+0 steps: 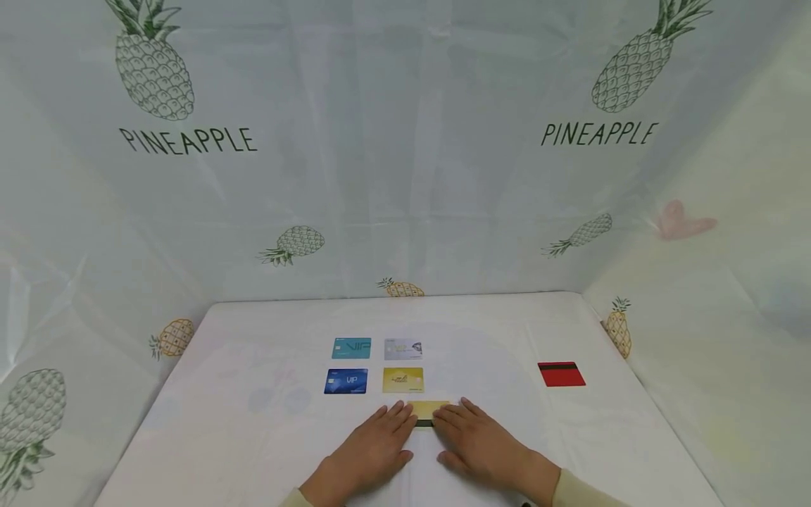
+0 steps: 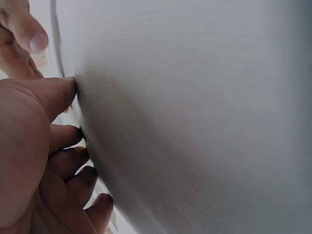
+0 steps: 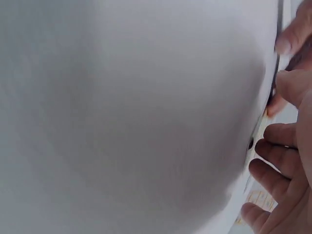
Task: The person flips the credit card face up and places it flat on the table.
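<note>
A gold card (image 1: 429,410) with a dark stripe along its near edge lies flat on the white table. My left hand (image 1: 380,446) rests palm down, its fingertips at the card's left end. From the other side, my right hand (image 1: 476,443) lies over the right end, fingers extended. In the left wrist view the left hand (image 2: 48,151) has its fingertips against the white surface. The right wrist view shows the right hand (image 3: 287,161) with its fingers apart, low over the table. Fingers cover both ends of the card.
Beyond the hands, several cards lie in two rows: a teal card (image 1: 351,348), a silver card (image 1: 403,349), a blue card (image 1: 346,381) and a yellow card (image 1: 403,380). A red card (image 1: 562,377) with a black stripe lies off to the right. A pineapple-print curtain (image 1: 393,176) hangs behind.
</note>
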A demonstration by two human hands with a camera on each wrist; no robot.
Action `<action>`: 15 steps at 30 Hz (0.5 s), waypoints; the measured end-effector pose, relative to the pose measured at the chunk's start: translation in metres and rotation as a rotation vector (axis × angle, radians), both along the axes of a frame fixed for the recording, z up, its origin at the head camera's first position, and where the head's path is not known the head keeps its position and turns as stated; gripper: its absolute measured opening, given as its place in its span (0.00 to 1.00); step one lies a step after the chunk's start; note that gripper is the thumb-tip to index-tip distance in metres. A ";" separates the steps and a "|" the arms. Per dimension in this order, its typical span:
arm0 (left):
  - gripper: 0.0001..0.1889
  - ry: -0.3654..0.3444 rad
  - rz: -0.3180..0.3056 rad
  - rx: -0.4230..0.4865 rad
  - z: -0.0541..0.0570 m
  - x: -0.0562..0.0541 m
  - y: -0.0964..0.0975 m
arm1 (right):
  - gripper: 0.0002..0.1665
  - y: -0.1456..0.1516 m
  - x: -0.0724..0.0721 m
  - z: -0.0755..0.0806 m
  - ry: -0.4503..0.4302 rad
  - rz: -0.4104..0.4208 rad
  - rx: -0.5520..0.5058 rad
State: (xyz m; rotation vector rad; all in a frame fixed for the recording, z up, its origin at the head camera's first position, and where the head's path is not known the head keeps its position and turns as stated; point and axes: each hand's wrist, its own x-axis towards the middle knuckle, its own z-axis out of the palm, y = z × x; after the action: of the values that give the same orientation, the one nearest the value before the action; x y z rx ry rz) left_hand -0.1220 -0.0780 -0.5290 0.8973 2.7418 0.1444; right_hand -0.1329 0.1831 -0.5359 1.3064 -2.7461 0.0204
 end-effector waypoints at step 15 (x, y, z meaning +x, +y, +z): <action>0.33 0.261 0.122 0.065 -0.007 -0.017 0.015 | 0.30 0.000 -0.027 0.002 0.074 -0.127 -0.140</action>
State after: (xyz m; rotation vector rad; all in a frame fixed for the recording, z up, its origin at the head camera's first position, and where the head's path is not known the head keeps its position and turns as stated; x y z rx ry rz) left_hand -0.1385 -0.0627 -0.5363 0.8159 3.0522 0.1492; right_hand -0.1601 0.1829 -0.5342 1.0742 -2.7047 0.1491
